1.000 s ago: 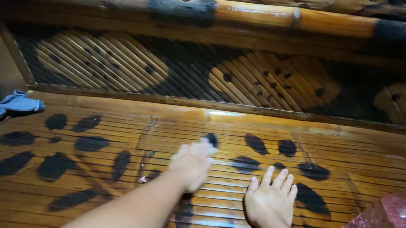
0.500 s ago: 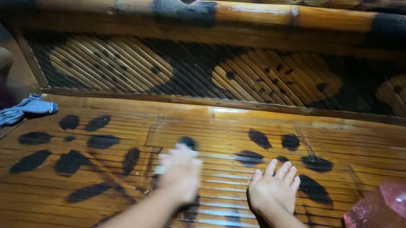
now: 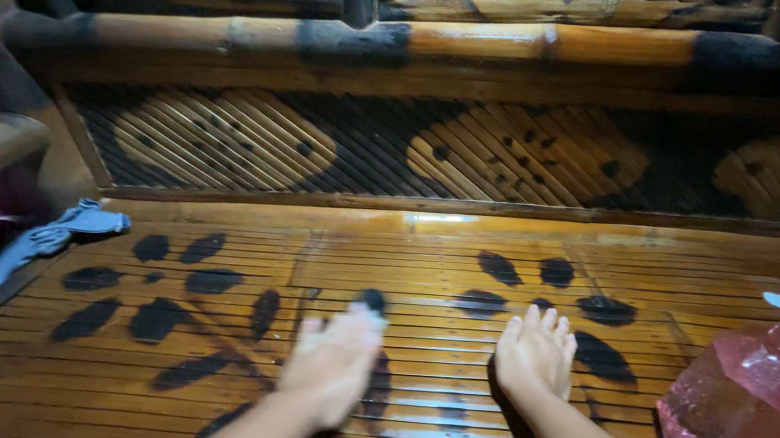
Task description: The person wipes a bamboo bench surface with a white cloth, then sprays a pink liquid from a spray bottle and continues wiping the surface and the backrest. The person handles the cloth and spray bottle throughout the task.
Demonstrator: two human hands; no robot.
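The left hand (image 3: 333,366) is lying blurred over the near middle of the bench (image 3: 463,256), and something small and pale, perhaps a cloth or wipe (image 3: 368,315), is showing just past its fingertips; whether the fingers are closed on it or only pressing it flat I cannot tell. If it is a cloth, it is probably soft, light and limp, so it would be bunching and folding under the palm rather than keeping a shape, and taking it as a wad in the middle would likely be steadier than pinching an edge. The right hand (image 3: 536,356) is lying open just to the right, fingers together and flat on the slats, gripping nothing. The bench seat is made of narrow varnished bamboo slats with dark painted blotches, and it is shining as if glossy or wet, so it is probably slippery. At the near right a pink, faceted pump bottle (image 3: 746,394) is standing tilted in view, likely rigid and fairly heavy with liquid. At the far left edge a blue-grey cloth (image 3: 55,234) is lying crumpled. Behind, a woven bamboo backrest (image 3: 369,144) and thick bamboo poles (image 3: 332,37) are closing off the dim room
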